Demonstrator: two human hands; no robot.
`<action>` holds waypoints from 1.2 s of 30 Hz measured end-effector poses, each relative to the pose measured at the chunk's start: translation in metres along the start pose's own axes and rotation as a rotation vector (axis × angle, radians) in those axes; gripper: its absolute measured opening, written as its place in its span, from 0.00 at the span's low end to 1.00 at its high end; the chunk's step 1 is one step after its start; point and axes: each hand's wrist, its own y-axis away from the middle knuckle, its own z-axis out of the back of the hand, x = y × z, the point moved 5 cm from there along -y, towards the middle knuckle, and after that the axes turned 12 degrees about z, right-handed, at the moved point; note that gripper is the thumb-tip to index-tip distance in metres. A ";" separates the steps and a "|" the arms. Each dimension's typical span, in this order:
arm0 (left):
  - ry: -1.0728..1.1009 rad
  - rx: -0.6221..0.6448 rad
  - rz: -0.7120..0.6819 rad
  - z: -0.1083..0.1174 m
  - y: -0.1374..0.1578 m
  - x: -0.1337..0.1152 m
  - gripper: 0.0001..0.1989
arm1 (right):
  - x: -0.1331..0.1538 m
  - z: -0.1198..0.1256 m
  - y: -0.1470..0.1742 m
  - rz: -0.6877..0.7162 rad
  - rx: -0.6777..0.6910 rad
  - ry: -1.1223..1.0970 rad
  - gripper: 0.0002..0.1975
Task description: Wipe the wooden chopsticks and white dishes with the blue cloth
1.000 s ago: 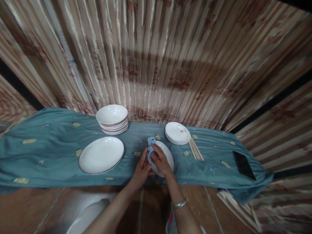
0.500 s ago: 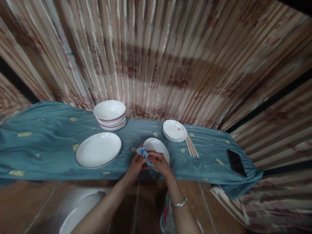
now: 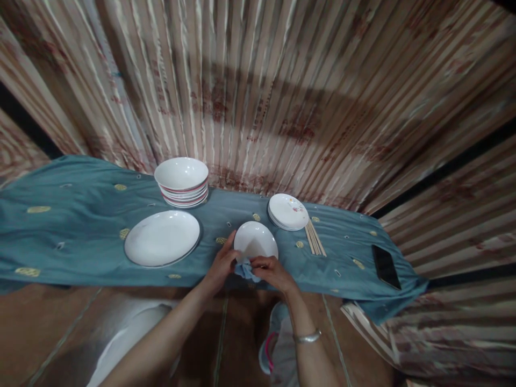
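Note:
A small round white plate (image 3: 256, 239) is near the table's front edge, between my two hands. My left hand (image 3: 224, 263) grips its left rim, thumb on the upper side. Pinched in my right hand (image 3: 272, 271) is a crumpled light blue cloth (image 3: 245, 270), pressed against the plate's near rim. The near part of the plate is hidden by the cloth and the fingers. To the left lies a large oval white platter (image 3: 163, 239).
A stack of white bowls (image 3: 182, 174) with red rims stands at the back left. Small flowered plates (image 3: 287, 210) are piled behind to the right, beside several wooden chopsticks (image 3: 316, 239). A black phone (image 3: 386, 266) lies at the right end of the blue-green tablecloth (image 3: 92, 215). A curtain (image 3: 242, 97) hangs behind.
My right hand has moved the cloth from the plate's left side to its near rim. My left hand remains at the plate's left edge. The view has shifted slightly.

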 end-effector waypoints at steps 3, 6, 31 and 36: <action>0.010 0.006 0.020 -0.001 0.002 0.000 0.41 | -0.002 0.005 0.005 -0.025 0.035 0.099 0.08; -0.002 0.008 0.014 -0.001 0.005 -0.002 0.42 | -0.005 0.011 0.009 -0.054 0.035 0.213 0.08; -0.082 0.026 0.004 -0.003 0.008 -0.005 0.41 | -0.026 0.042 0.002 -0.035 -0.314 1.004 0.10; -0.064 0.044 0.002 -0.004 0.009 -0.005 0.42 | -0.033 0.041 -0.009 0.029 -0.344 0.971 0.13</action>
